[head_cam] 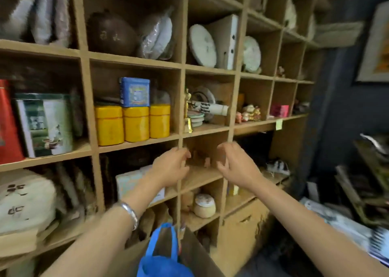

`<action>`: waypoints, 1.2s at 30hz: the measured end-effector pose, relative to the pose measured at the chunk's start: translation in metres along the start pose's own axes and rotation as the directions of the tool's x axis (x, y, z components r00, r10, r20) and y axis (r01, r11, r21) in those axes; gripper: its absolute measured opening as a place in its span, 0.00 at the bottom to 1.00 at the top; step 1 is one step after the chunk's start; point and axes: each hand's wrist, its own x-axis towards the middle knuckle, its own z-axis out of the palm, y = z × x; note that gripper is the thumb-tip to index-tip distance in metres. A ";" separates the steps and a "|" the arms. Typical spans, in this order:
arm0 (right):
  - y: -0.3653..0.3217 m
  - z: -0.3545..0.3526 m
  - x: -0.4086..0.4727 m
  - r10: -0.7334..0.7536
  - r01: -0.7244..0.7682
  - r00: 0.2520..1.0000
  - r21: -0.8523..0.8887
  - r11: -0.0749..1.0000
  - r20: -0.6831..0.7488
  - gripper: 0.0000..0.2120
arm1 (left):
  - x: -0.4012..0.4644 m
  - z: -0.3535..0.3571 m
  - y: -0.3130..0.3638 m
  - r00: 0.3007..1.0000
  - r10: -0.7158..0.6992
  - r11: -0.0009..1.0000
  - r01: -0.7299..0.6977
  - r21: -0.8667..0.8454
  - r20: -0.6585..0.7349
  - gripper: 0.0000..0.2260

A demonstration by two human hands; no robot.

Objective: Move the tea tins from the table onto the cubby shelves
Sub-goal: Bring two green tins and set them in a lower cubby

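Yellow cylindrical tins (132, 124) sit shelved above both empty hands, left (171, 167) and right (236, 165), fingers loosely curled.

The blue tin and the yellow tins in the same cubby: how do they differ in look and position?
The blue tin looks square-sided with a printed picture on its front; the three yellow tins look rounded and plain. The blue tin is single and stands on top of the yellow tins, which stand side by side on the shelf board. All are upright with lids on. Neither of the hands touches them.
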 end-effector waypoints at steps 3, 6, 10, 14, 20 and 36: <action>0.099 -0.055 -0.045 0.116 -0.117 0.993 -0.051 0.992 -0.022 0.21 | 0.047 0.050 0.098 0.989 0.137 0.988 -0.133 -0.080 0.048 0.12; 0.205 -0.115 -0.101 0.280 -0.282 0.959 -0.124 0.951 -0.031 0.19 | 0.099 0.099 0.206 0.957 0.267 0.956 -0.248 -0.155 0.118 0.16; 0.320 -0.192 -0.209 0.554 -0.556 0.829 -0.220 0.801 -0.078 0.19 | 0.145 0.156 0.360 0.888 0.415 0.900 -0.368 -0.235 0.200 0.15; 0.388 -0.264 -0.319 0.744 -0.755 0.648 -0.259 0.602 -0.160 0.21 | 0.169 0.209 0.500 0.758 0.585 0.803 -0.489 -0.341 0.289 0.13; 0.440 -0.341 -0.425 0.860 -0.899 0.411 -0.291 0.328 -0.301 0.24 | 0.168 0.272 0.673 0.548 0.801 0.588 -0.651 -0.479 0.239 0.15; 0.553 -0.483 -0.544 0.779 -0.920 -0.048 -0.276 -0.278 -0.625 0.20 | 0.232 0.409 1.002 0.107 0.994 0.102 -0.740 -0.665 0.033 0.16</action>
